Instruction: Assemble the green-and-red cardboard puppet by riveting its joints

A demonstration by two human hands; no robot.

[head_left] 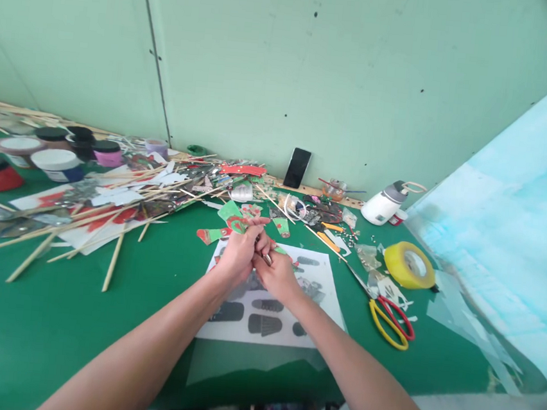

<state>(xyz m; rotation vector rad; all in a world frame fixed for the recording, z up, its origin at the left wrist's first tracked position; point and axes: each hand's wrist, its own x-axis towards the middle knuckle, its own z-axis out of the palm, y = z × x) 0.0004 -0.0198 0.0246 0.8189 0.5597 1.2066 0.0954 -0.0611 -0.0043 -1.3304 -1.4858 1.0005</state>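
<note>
My left hand [245, 247] and my right hand [274, 273] meet at the middle of the table, both with fingers closed. Out of the top of my left hand shows a green and red painted flat cutout [237, 225], pinched in its fingers. Between the hands, by my right fingers, is a small shiny metal bit; what it belongs to is hidden. More green and red cutouts [281, 227] lie just beyond the hands. Underneath is a white sheet [306, 337] printed with dark grey shapes, partly covered by my forearms.
Scissors with red and yellow handles [390, 322] and a yellow tape roll [407, 265] lie to the right. Orange-handled pliers [331, 235] are farther back. A phone [297, 168] leans on the wall. Wooden sticks [113, 260] and paint jars [58, 165] crowd the left.
</note>
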